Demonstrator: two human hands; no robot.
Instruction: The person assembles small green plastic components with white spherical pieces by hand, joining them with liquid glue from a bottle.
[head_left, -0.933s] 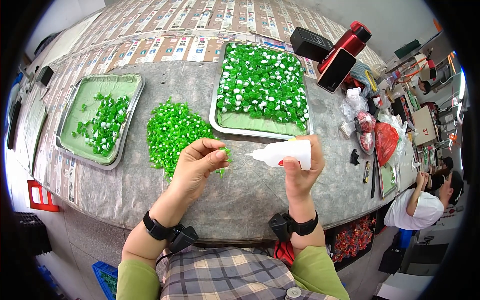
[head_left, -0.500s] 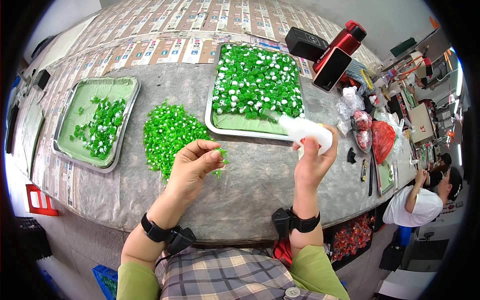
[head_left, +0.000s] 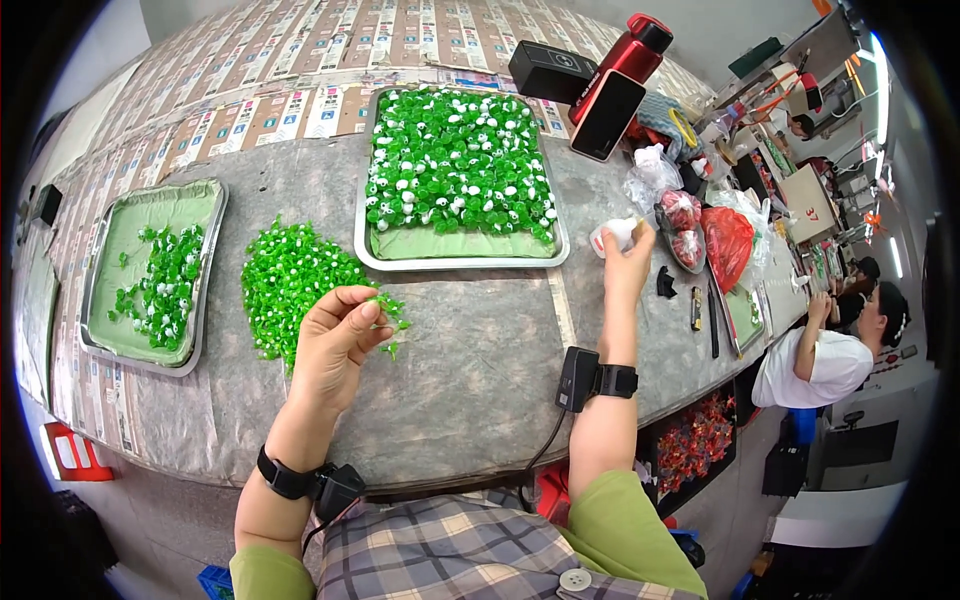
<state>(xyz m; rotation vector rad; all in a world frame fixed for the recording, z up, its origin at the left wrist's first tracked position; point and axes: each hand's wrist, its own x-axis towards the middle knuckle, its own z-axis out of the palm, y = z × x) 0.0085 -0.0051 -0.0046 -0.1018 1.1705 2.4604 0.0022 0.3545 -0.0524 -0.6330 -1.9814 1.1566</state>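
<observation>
My left hand (head_left: pixel 332 345) is closed in a pinch on a small green plastic piece (head_left: pixel 386 303), held at the right side of a pile of small green and white pieces (head_left: pixel 290 275). On the right, my right hand (head_left: pixel 628 268) is closed around a small white squeeze bottle (head_left: pixel 612 236), beside the metal tray (head_left: pixel 470 262) lined in green. That tray is filled with round green and white pieces (head_left: pixel 455 165) bearing black dots. Another lined tray (head_left: pixel 205 300) at the left carries a smaller heap of similar pieces (head_left: pixel 170 285).
At the back right stand a black box (head_left: pixel 558 70), a red bottle (head_left: pixel 640 45) and a phone (head_left: pixel 608 115) leaning there. Plastic bags, a red one (head_left: pixel 728 245) among them, lie along the right. A person in white (head_left: pixel 820 365) sits beyond the right edge.
My right hand has carried the white bottle away from the full tray to the right and lowered it near the table. My left hand keeps its pinch on the green piece. The view has shifted.
</observation>
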